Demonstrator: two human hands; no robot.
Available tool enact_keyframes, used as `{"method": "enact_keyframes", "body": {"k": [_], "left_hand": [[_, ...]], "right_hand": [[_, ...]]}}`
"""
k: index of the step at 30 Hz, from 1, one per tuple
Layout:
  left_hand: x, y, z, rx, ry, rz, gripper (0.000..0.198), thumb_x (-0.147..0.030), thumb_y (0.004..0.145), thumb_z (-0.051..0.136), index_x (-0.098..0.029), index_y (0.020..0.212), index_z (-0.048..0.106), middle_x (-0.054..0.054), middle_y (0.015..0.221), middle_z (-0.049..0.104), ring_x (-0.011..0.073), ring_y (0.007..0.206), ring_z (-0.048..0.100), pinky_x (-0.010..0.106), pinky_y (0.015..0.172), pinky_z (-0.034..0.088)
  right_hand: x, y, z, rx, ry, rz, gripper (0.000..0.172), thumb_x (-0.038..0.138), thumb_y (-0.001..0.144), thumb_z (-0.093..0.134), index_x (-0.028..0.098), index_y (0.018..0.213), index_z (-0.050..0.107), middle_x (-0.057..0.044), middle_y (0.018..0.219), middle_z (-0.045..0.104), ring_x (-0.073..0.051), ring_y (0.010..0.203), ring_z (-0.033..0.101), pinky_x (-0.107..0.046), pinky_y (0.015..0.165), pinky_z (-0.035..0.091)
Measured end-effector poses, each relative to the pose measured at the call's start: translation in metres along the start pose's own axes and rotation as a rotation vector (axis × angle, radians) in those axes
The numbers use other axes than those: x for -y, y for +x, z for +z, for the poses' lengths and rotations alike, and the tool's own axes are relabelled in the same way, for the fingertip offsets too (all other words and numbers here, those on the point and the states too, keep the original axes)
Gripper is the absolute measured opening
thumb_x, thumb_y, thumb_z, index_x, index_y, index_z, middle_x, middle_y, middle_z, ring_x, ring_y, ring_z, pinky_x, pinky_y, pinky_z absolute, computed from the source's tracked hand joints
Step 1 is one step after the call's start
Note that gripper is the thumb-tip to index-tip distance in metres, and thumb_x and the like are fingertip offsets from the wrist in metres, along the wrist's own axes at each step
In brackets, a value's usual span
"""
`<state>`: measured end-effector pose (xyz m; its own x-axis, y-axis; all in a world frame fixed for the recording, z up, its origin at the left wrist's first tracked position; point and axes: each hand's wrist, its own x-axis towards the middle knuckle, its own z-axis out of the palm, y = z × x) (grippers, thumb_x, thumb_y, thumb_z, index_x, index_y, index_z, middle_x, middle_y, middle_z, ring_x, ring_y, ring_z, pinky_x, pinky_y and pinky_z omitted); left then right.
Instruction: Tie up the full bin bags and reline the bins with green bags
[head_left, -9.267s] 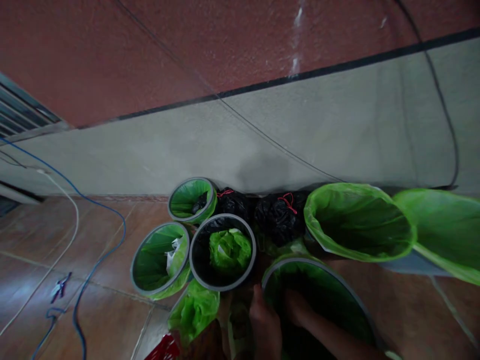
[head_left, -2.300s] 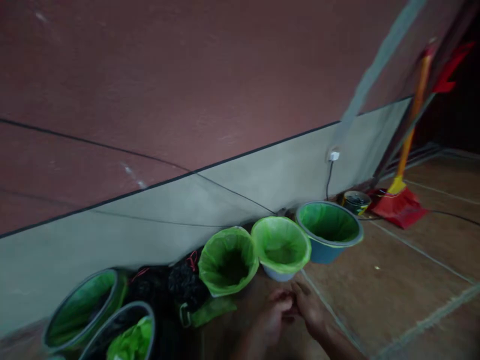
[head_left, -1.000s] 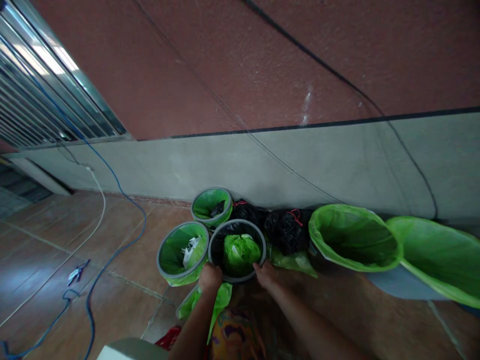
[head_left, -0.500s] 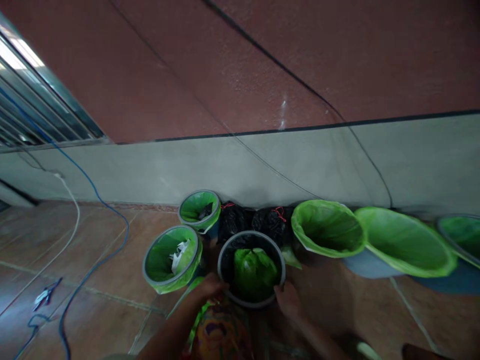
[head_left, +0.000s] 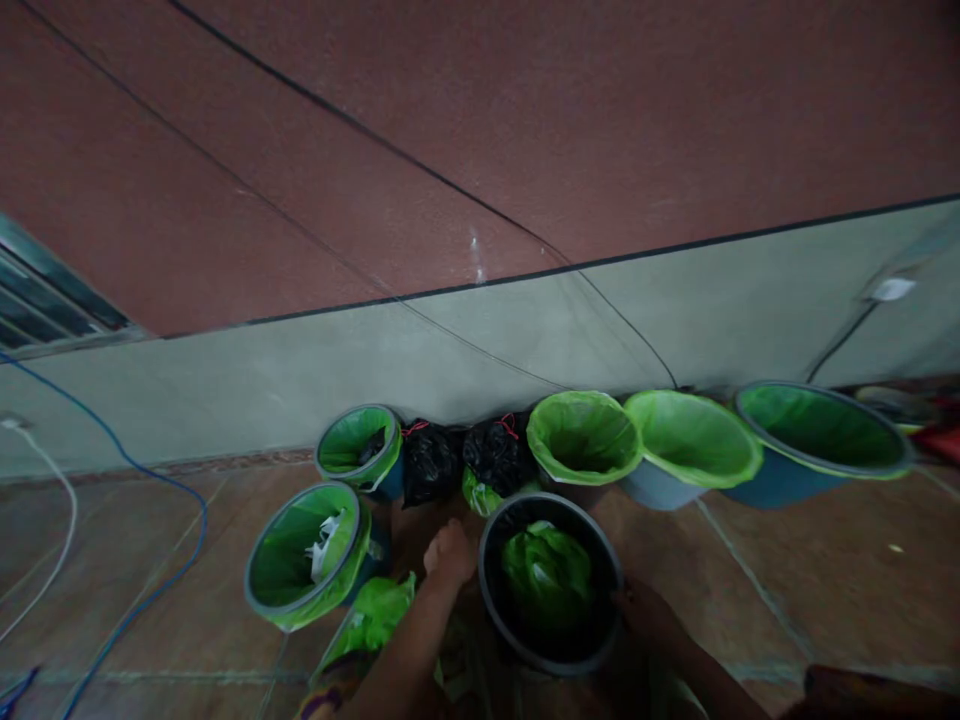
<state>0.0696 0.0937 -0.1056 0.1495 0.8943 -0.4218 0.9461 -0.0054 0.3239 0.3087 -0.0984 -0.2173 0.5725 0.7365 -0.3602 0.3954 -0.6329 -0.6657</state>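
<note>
A grey-rimmed bin (head_left: 489,620) with a dark liner stands close in front of me, and a bunched green plastic bag (head_left: 546,575) lies inside it. My right hand (head_left: 643,612) is closed on the right side of its rim. To the left of this bin, clear of the rim, my left hand (head_left: 450,553) hangs over the floor with its fingers curled in and nothing visible in them. Just beyond it sit two tied black garbage bags (head_left: 430,465) with red ties. More green plastic (head_left: 382,612) lies by my left forearm.
Two green-lined bins (head_left: 262,575) stand at the left, one holding something white. A row of green-lined bins (head_left: 817,490) stands along the wall (head_left: 300,380) at the right. A blue cable (head_left: 176,590) crosses the floor (head_left: 832,570) at left.
My left hand has let go of the rim and moved forward beside the bin. My right hand keeps hold of the bin. The view has shifted to the right.
</note>
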Motion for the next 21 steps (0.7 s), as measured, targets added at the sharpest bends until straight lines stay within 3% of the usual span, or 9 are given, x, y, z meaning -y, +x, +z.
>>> {"method": "enact_keyframes", "body": {"k": [3,6,9,14,21], "left_hand": [[0.005,-0.022,0.042,0.066,-0.053,-0.077,0.033,-0.027,0.083,0.059,-0.010,0.111,0.060,0.028,0.116,0.066,0.0374,0.115,0.062,0.044,0.095,0.045],[0.013,-0.037,0.062,0.052,-0.076,-0.103,0.030,-0.019,0.084,0.056,-0.007,0.111,0.059,0.029,0.112,0.066,0.0364,0.114,0.063,0.043,0.096,0.045],[0.014,-0.043,0.062,0.055,-0.044,-0.130,0.024,-0.015,0.083,0.054,-0.007,0.105,0.062,0.028,0.110,0.067,0.0352,0.113,0.064,0.040,0.094,0.047],[0.003,-0.045,0.058,0.057,0.094,-0.197,0.030,-0.011,0.085,0.050,-0.007,0.113,0.061,0.023,0.111,0.070,0.0289,0.109,0.067,0.033,0.087,0.052],[-0.001,-0.049,0.065,0.040,0.082,-0.249,0.030,-0.009,0.085,0.049,-0.008,0.113,0.060,0.021,0.109,0.071,0.0290,0.107,0.068,0.035,0.085,0.054]], "right_hand": [[0.002,-0.006,-0.003,-0.014,-0.159,-0.012,0.025,0.034,0.081,0.055,0.016,0.087,0.072,-0.018,0.100,0.073,-0.031,0.092,0.070,-0.039,0.082,0.051],[0.009,-0.012,0.004,-0.023,-0.269,0.015,0.035,0.043,0.083,0.057,0.011,0.087,0.072,-0.023,0.092,0.073,-0.035,0.087,0.070,-0.040,0.076,0.050],[0.012,-0.013,0.010,-0.025,-0.283,0.065,0.037,0.044,0.083,0.059,0.010,0.091,0.072,-0.022,0.085,0.073,-0.034,0.085,0.071,-0.038,0.074,0.050],[0.009,-0.007,0.010,0.066,-0.379,0.078,0.034,0.034,0.086,0.056,0.008,0.102,0.071,-0.020,0.100,0.074,-0.030,0.093,0.071,-0.033,0.075,0.049],[0.020,-0.007,0.004,0.119,-0.469,0.073,0.028,0.027,0.087,0.052,0.011,0.091,0.075,-0.019,0.098,0.074,-0.026,0.093,0.071,-0.028,0.074,0.047]]}}
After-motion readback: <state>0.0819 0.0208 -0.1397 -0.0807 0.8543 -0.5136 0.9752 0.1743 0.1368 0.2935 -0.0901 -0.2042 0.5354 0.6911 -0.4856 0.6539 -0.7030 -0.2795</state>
